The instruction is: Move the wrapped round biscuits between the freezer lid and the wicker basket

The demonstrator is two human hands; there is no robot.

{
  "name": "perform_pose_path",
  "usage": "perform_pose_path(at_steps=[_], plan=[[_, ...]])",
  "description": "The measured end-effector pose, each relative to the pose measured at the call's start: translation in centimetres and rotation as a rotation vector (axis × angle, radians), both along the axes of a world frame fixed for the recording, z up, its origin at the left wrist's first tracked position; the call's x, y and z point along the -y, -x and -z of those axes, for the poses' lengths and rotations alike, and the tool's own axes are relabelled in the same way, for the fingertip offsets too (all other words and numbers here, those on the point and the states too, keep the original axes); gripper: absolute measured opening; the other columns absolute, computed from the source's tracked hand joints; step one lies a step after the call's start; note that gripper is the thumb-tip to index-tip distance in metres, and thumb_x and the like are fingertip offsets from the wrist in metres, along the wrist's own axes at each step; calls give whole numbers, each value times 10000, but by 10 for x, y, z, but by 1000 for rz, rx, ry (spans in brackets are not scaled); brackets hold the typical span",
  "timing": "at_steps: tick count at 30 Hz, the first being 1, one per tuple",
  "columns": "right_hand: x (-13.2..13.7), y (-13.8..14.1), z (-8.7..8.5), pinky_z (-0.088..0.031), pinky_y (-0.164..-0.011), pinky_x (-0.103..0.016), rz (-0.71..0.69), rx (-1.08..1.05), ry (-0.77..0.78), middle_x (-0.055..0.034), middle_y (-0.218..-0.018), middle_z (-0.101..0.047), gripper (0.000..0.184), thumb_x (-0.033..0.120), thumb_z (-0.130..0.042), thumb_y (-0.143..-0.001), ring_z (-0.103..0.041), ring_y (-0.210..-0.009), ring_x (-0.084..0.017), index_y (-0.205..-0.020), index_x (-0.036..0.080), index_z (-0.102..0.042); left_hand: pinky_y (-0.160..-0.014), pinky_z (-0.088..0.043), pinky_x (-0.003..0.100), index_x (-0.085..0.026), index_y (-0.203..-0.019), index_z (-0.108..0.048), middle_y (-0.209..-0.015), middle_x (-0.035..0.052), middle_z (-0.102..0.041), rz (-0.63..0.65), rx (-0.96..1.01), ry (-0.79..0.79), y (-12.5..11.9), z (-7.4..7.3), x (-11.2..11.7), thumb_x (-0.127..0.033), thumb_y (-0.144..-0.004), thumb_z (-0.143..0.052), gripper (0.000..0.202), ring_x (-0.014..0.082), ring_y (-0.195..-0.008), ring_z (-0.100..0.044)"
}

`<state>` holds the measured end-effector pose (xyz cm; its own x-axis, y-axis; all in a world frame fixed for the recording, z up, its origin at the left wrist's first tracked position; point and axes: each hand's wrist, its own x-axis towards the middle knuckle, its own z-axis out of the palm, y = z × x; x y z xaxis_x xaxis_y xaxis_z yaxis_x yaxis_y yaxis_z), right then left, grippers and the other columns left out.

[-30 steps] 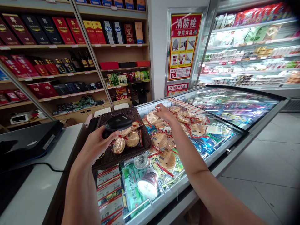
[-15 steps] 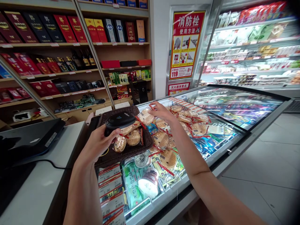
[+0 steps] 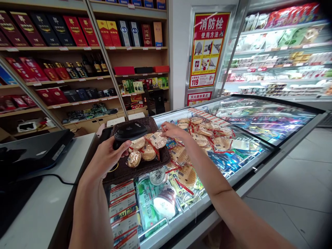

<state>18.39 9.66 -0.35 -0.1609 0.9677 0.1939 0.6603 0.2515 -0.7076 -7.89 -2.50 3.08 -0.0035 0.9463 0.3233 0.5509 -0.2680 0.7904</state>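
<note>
My left hand (image 3: 106,159) grips a black handheld scanner (image 3: 130,131) above a dark woven basket (image 3: 121,175), which holds several wrapped round biscuits (image 3: 141,154). My right hand (image 3: 174,130) reaches across the basket's right rim, holding a clear-wrapped round biscuit (image 3: 156,140) with a red tie by its fingertips. More of these biscuits (image 3: 186,175) lie loose on the packaged goods inside a glass-topped freezer chest (image 3: 261,117), under and beyond my right forearm.
A white counter (image 3: 44,204) with a black device and cable lies left of the basket. Shelves of boxed liquor (image 3: 67,31) fill the back left. A chilled display case (image 3: 280,52) and red fire-hydrant poster (image 3: 209,50) stand behind the freezer. Tiled floor (image 3: 290,193) lies right.
My right hand has moved left, carrying the wrapped biscuit from over the freezer to above the basket. My left hand and the scanner have stayed nearly still.
</note>
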Motion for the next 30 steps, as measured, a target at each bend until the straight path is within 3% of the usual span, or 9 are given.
perform_pose_path(at_steps=[5,10,15,18,23,27,30], plan=[[9,15,5,-464,-843,-257,-127,-9,9,-42,-1180,-647,398,209,-766,-796,-604,-1031,-183,-1151,209,-587,-551,-386,237,-175,-787,-603,-654,30,-652,11,-45,-15,3,2,-2,-671,-689,-636,507,153,-616,-565],[7,34,15,-474,-875,-313,-146,58,16,-61,-1139,-655,458,232,-784,-795,-621,-1034,-225,-1203,196,-580,-553,-395,237,-180,-793,-593,-655,21,-647,15,-18,-9,2,2,0,-692,-681,-633,526,149,-602,-564],[4,49,25,-500,-812,-268,-304,-85,63,-19,-986,-677,321,183,-664,-890,-647,-939,-176,-1189,200,-546,-546,-390,238,-176,-821,-616,-657,25,-660,9,-39,-18,1,0,2,-700,-685,-626,541,157,-607,-574],[0,45,25,-502,-821,-257,-329,-105,24,-34,-1029,-690,298,176,-640,-910,-653,-947,-160,-1193,197,-551,-543,-387,236,-177,-836,-618,-663,26,-671,11,-47,-18,3,1,1,-696,-695,-629,538,159,-607,-588],[-14,1,13,-500,-867,-277,-69,99,-86,-92,-1166,-701,299,183,-612,-934,-668,-1011,-187,-1230,183,-580,-539,-394,235,-178,-836,-622,-651,25,-670,19,-46,-33,6,4,-1,-684,-710,-627,521,162,-605,-599],[-23,-45,6,-505,-907,-322,213,357,-23,-187,-1280,-668,372,275,-649,-929,-656,-1137,-275,-1266,130,-588,-541,-404,240,-182,-820,-620,-648,27,-672,19,-46,-36,4,2,0,-684,-700,-630,516,169,-606,-610],[-31,-64,11,-512,-918,-340,324,464,58,-227,-1264,-672,442,341,-753,-855,-648,-1177,-319,-1211,109,-634,-541,-407,247,-185,-799,-613,-641,28,-671,17,-52,-23,3,1,1,-695,-692,-631,521,177,-609,-615]])
